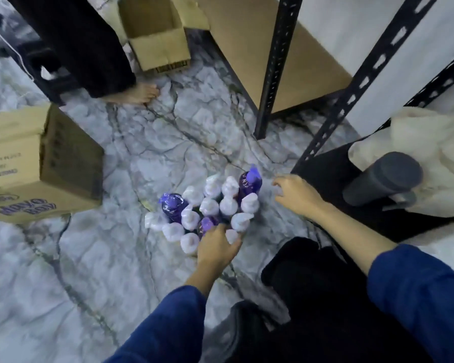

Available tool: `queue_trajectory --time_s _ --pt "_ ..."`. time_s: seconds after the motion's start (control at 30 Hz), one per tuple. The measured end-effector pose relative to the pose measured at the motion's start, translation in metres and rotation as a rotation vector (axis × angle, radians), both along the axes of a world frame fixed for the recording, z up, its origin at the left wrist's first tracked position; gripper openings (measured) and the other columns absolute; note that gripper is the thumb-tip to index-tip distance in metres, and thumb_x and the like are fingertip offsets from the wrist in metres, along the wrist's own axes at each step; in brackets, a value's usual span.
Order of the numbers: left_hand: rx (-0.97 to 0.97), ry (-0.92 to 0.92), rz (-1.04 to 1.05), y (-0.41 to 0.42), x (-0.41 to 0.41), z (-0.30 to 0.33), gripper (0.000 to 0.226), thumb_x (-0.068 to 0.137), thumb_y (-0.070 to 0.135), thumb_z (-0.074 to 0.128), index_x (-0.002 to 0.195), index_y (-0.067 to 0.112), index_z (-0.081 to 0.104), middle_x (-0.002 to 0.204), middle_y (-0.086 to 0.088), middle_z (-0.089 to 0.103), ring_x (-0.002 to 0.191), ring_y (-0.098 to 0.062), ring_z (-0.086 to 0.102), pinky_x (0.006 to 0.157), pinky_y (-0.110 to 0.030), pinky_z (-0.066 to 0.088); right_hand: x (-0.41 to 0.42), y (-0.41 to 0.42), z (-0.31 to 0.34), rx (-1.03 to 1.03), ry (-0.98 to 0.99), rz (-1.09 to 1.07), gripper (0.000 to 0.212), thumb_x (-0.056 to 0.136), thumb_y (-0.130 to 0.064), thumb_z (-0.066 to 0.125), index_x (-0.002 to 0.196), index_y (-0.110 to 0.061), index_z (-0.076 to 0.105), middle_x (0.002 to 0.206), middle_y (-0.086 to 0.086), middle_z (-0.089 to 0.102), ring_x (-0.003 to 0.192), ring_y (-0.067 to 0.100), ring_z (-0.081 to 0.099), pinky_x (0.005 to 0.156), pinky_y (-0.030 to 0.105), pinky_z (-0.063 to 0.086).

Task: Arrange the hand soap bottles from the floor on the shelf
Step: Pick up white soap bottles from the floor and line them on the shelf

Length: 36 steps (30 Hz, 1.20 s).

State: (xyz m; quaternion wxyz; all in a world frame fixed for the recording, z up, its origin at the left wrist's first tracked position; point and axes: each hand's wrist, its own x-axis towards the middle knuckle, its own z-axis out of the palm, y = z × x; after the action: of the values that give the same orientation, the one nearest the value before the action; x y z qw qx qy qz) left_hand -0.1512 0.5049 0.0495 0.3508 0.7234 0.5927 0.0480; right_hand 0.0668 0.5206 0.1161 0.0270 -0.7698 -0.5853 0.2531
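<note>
So the hand soap bottles are bunched upright on the marble floor, a bit right of dead center. Left hand is curled over the tops at the bunch's 6 o'clock edge, gripping one wrapped pump top. Right hand hovers at its 3 o'clock, fingers loose, holding nothing. Shelf sits up around 1 o'clock, cardboard box at 9.

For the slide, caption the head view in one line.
Left hand grips a wrapped soap bottle in the cluster on the marble floor while the right hand reaches beside it.
</note>
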Motion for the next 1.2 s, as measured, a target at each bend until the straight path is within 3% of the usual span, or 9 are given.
queue_trajectory --time_s 0.17,0.27,0.4,0.53,0.67,0.77,0.9,1.0,1.2 --pt "-0.044 -0.081 0.293 -0.032 0.003 -0.05 0.052 0.077 0.049 0.064 0.114 0.013 0.059 0.107 -0.004 0.062 0.101 -0.025 0.058 0.083 -0.033 0.046 0.014 0.008 -0.09 -0.17 0.04 0.068 0.046 0.086 -0.016 0.056 0.13 -0.007 0.046 0.134 0.015 0.05 0.12 0.033 0.049 0.094 0.04 0.042" --pt "-0.099 -0.165 0.436 -0.037 0.013 -0.071 0.058 0.075 0.033 0.076 0.124 0.012 0.053 0.115 0.0 0.059 0.105 -0.016 0.053 0.085 -0.021 0.039 0.017 0.012 -0.136 -0.18 0.205 0.114 0.073 0.081 -0.009 0.062 0.146 -0.016 0.029 0.147 0.009 0.037 0.132 0.029 0.04 0.102 0.038 0.038" --pt "-0.078 -0.27 0.599 -0.039 0.026 -0.094 0.057 0.07 0.022 0.083 0.12 0.014 0.058 0.115 0.004 0.063 0.103 -0.005 0.057 0.085 -0.007 0.039 0.016 0.02 -0.181 -0.11 0.388 0.116 0.08 0.07 -0.005 0.064 0.142 -0.023 0.035 0.143 0.003 0.041 0.129 0.024 0.043 0.103 0.039 0.039" --pt "-0.163 -0.211 0.619 -0.045 0.031 -0.111 0.062 0.069 0.031 0.083 0.123 0.02 0.056 0.111 0.016 0.059 0.101 0.003 0.054 0.085 -0.012 0.039 0.006 0.023 -0.2 -0.084 0.423 0.085 0.072 0.065 -0.035 0.065 0.129 -0.045 0.033 0.132 -0.012 0.047 0.117 0.023 0.052 0.09 0.046 0.048" --pt "-0.29 -0.129 0.647 -0.029 0.039 -0.119 0.027 0.072 0.024 0.081 0.086 0.014 0.06 0.078 0.007 0.057 0.078 -0.012 0.055 0.06 -0.01 0.034 0.005 0.023 -0.194 -0.015 0.387 0.047 0.063 0.069 -0.033 0.071 0.125 -0.032 0.042 0.123 0.002 0.052 0.108 0.031 0.055 0.084 0.045 0.049" --pt "-0.353 -0.117 0.674 -0.022 0.043 -0.125 0.034 0.072 0.022 0.081 0.064 0.022 0.047 0.063 0.01 0.047 0.067 -0.012 0.048 0.056 -0.018 0.036 0.01 0.024 -0.194 0.001 0.285 0.113 0.062 0.069 -0.028 0.074 0.124 -0.018 0.046 0.117 0.008 0.055 0.102 0.034 0.056 0.078 0.042 0.049" --pt "-0.394 -0.157 0.718 -0.021 0.038 -0.136 0.029 0.069 0.017 0.084 0.082 0.011 0.058 0.076 0.002 0.055 0.074 -0.012 0.051 0.06 -0.017 0.04 0.013 0.02 -0.2 0.003 0.349 0.063 0.056 0.065 -0.026 0.074 0.114 -0.015 0.047 0.109 0.006 0.057 0.095 0.034 0.057 0.076 0.043 0.049" --pt "-0.397 -0.185 0.733 -0.021 0.037 -0.141 0.04 0.068 0.014 0.084 0.1 0.003 0.061 0.086 -0.002 0.055 0.08 -0.013 0.052 0.057 -0.014 0.039 0.011 0.017 -0.211 -0.034 0.47 -0.021 0.071 0.06 -0.033 0.073 0.124 -0.025 0.044 0.122 0.0 0.057 0.106 0.029 0.057 0.087 0.043 0.048" --pt "-0.339 -0.221 0.735 -0.023 0.038 -0.143 0.043 0.069 0.007 0.082 0.104 0.007 0.057 0.087 0.002 0.054 0.077 -0.01 0.052 0.058 -0.007 0.04 0.002 0.013 -0.224 0.049 0.617 -0.232 0.061 0.065 -0.005 0.078 0.12 -0.019 0.055 0.11 0.0 0.064 0.1 0.02 0.059 0.081 0.025 0.043"
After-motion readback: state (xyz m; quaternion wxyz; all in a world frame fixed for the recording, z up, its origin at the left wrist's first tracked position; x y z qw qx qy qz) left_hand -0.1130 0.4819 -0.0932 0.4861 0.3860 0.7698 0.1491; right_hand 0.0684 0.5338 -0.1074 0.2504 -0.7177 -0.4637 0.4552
